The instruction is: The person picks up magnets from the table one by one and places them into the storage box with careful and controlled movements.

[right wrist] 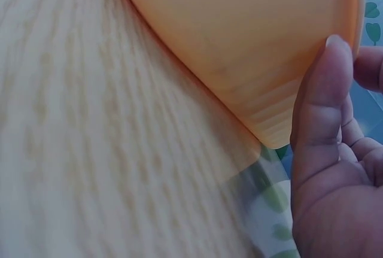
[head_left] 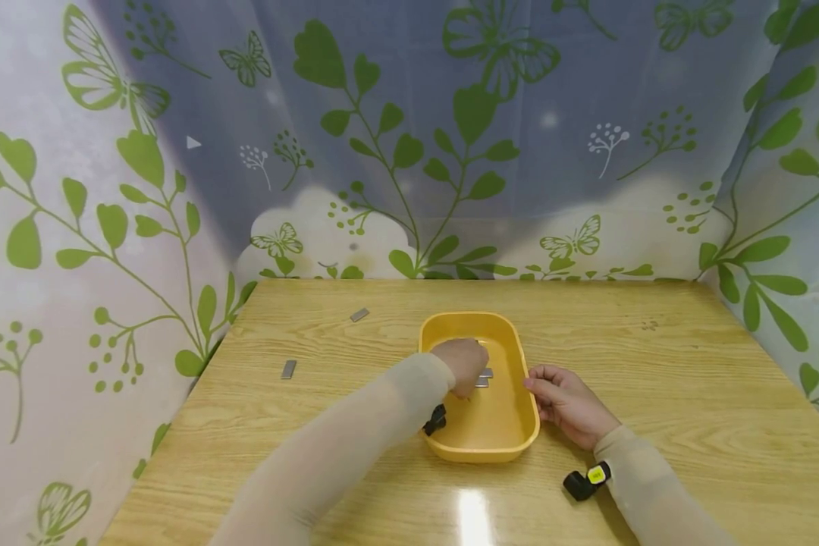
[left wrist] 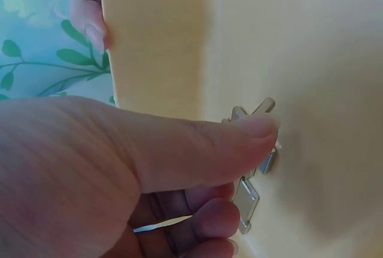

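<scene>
My left hand (head_left: 462,365) reaches down inside a yellow plastic basin (head_left: 501,436). In the left wrist view its thumb lies on a small flat metal piece (left wrist: 265,106), pinched with the fingers curled beneath. Other shiny metal pieces (left wrist: 246,200) lie on the basin's floor around the fingertips; in the head view a few of these metal pieces (head_left: 483,382) show just right of the hand. My right hand (head_left: 573,406) holds the basin's right rim, its thumb against the wall in the right wrist view and its other fingers curled.
Two flat grey metal pieces lie on the wooden table (head_left: 341,425): one piece (head_left: 289,369) at the left, another piece (head_left: 359,314) farther back. A patterned curtain (head_left: 409,136) stands behind the table and along both sides.
</scene>
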### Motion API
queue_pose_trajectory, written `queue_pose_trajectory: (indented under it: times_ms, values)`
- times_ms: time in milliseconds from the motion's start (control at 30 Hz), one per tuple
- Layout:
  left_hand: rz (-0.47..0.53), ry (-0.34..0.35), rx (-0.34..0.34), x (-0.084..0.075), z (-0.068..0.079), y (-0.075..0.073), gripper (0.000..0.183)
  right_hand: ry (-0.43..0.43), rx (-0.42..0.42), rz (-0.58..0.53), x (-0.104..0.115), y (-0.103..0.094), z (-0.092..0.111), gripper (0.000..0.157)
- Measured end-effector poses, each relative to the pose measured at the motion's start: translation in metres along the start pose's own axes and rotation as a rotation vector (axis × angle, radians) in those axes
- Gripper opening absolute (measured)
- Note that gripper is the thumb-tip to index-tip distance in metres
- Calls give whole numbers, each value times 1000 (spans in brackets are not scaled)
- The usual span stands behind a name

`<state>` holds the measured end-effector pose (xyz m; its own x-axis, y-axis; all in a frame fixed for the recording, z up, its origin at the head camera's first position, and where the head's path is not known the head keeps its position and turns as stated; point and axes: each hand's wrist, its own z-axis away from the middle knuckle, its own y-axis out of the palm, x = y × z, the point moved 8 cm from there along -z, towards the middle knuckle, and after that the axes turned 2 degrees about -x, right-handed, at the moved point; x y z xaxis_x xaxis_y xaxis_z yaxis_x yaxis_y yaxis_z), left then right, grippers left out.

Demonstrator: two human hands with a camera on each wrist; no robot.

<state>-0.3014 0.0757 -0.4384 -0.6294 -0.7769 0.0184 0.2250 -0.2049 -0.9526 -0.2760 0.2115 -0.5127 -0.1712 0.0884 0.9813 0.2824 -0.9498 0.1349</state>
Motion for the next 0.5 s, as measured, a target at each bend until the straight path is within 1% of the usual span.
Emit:
queue_pose_trajectory:
  times_ms: [267,500]
  values:
    - [-12,-25,1,1,-4,3,27,1,10,-4,1,1,0,27]
    - [-22,-40,15,3,-12,8,28,1,11,-13,0,0,0,27]
